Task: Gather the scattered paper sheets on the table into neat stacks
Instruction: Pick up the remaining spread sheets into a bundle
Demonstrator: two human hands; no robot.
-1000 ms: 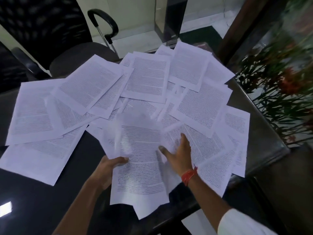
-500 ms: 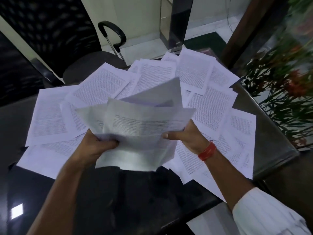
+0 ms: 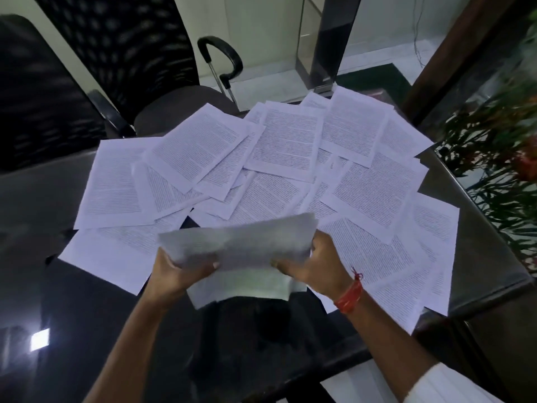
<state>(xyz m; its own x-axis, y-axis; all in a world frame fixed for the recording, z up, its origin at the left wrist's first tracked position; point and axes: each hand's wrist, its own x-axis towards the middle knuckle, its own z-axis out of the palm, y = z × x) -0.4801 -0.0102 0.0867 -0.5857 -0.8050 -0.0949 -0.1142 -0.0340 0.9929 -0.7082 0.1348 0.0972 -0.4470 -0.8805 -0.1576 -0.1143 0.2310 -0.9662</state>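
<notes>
Both hands grip a small bundle of sheets (image 3: 238, 245) above the dark table (image 3: 87, 330): the left hand (image 3: 177, 271) and right hand (image 3: 316, 266) pinch its lower corners. Many printed sheets (image 3: 290, 146) lie spread and overlapping on the table beyond. Compared with a moment before, the bundle is lower and its sheets lie more together.

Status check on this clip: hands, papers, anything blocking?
Left hand and right hand both gripping a small bundle of sheets, lifted off the table. Most scattered sheets ungathered. Nothing blocking.

Black office chairs (image 3: 122, 53) (mesh-backed), potted plant (image 3: 499, 158)
</notes>
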